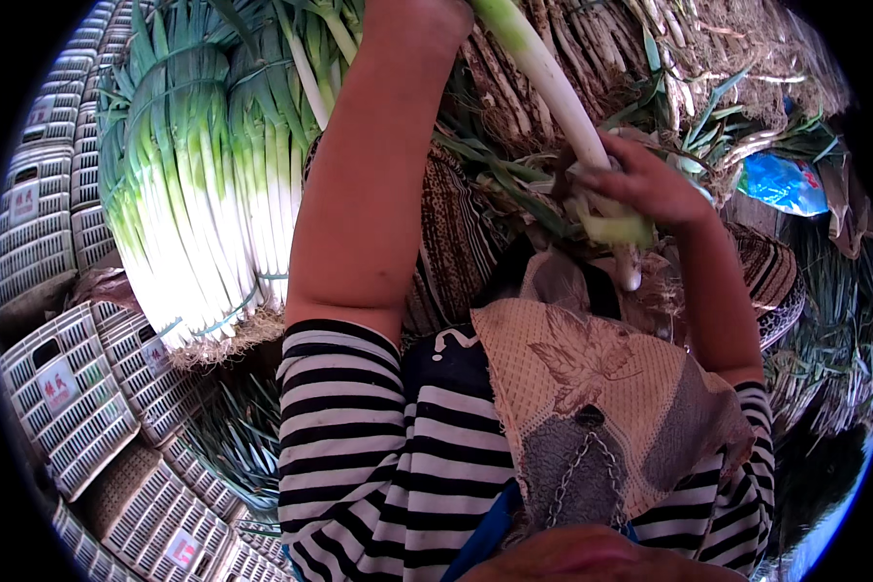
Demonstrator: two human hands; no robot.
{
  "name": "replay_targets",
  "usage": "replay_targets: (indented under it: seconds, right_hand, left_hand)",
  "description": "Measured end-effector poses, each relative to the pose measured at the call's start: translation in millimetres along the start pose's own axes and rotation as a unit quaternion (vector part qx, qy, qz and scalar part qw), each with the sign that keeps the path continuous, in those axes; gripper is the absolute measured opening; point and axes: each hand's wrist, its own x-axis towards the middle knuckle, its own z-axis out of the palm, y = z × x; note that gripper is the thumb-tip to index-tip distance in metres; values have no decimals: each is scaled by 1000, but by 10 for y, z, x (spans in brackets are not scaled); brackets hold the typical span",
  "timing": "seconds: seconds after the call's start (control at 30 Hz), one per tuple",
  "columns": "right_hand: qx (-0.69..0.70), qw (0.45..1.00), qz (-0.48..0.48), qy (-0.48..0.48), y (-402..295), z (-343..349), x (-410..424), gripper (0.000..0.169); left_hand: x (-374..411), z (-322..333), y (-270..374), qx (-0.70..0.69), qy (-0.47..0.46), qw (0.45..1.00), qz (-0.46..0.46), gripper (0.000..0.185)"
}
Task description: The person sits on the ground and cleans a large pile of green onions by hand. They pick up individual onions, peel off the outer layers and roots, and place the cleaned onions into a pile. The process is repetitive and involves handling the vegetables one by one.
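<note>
A long green onion (553,80) slants from the top edge down to my right hand (636,182). The fingers of that hand wrap its white stem near the lower end. Below them hangs a loose yellow-green strip of outer leaf (615,227), blurred, and a pale stem end (628,269) pokes out beneath. My left forearm (378,167) reaches up to the top edge; the left hand itself is out of view. Under the onion, leaf scraps (509,174) lie in front of my patterned trousers (451,225).
Tied bundles of green onions (196,196) stand at left, roots down. White slatted plastic crates (65,393) with labels are stacked beyond. Unpeeled, soil-brown onions (509,87) lie ahead. A blue plastic bag (784,183) and dark green onion tops (829,320) are at right.
</note>
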Motion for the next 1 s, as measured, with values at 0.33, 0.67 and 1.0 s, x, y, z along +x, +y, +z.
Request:
replay_targets:
  seconds: [0.33, 0.67, 1.0]
  right_hand:
    - [150, 961, -59, 227, -342, 198, 54, 36]
    - [-86, 959, -129, 237, -270, 254, 70, 36]
    - [-101, 969, -44, 223, -15, 369, -820, 27]
  left_hand:
    - [-224, 212, -383, 158, -49, 986, -12, 27]
    - [98, -9, -170, 41, 91, 993, -56, 14]
    - [410, -125, -651, 90, 181, 973, -109, 18]
